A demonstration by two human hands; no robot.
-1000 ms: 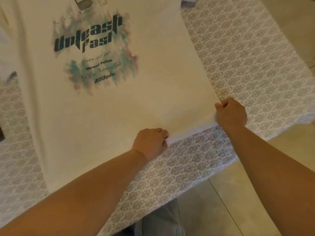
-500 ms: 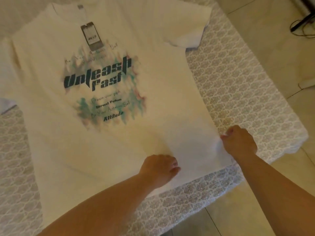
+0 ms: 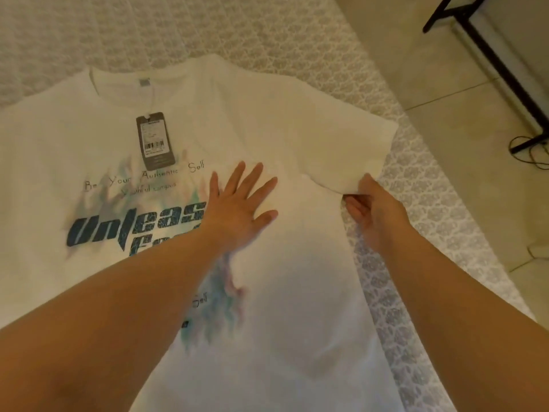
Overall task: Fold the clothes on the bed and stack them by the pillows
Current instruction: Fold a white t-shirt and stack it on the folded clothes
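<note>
A white T-shirt (image 3: 297, 292) with a teal "Unleash Fast" print lies flat, front up, on the bed. A grey price tag (image 3: 154, 141) hangs from its collar onto the chest. My left hand (image 3: 237, 206) presses flat on the shirt's chest, fingers spread, just right of the print. My right hand (image 3: 374, 209) pinches the lower edge of the right sleeve (image 3: 350, 147) near the armpit, thumb on top and fingers underneath. The shirt's left side and hem run out of view.
The bed (image 3: 430, 203) wears a white-and-grey patterned cover; its right edge runs diagonally beside the shirt. Tiled floor (image 3: 460, 99) lies beyond, with a black furniture frame (image 3: 490, 55) and a dark cable (image 3: 531, 153) at upper right.
Both hands let go of the shirt's hem and moved up. The left hand now lies flat on the chest; the right has taken the sleeve edge. The view shifted up toward the collar.
</note>
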